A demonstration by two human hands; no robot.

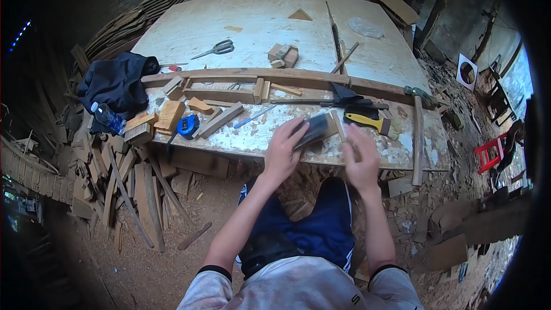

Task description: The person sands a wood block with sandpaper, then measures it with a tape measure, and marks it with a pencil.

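Observation:
My left hand (284, 148) grips a dark, flat block (314, 130), smeared by motion, close to the workbench's front edge. A light wooden piece (329, 126) shows beside the block's right end. On the right, my right hand (361, 155) is blurred, its fingers curled near a thin pale strip (338, 126); whether it holds the strip is unclear. Just behind that hand lies a yellow and black tool (367, 120). A blue pencil-like stick (254, 116) rests left of my left hand.
The workbench (258, 23) carries scissors (214, 49), a long wooden frame (229, 74), a blue tape measure (187, 127), wood blocks (170, 116) and a hammer (418, 132) overhanging the front edge. A bottle (107, 117) and dark cloth (119, 83) sit left. Scrap wood (149, 206) covers the floor.

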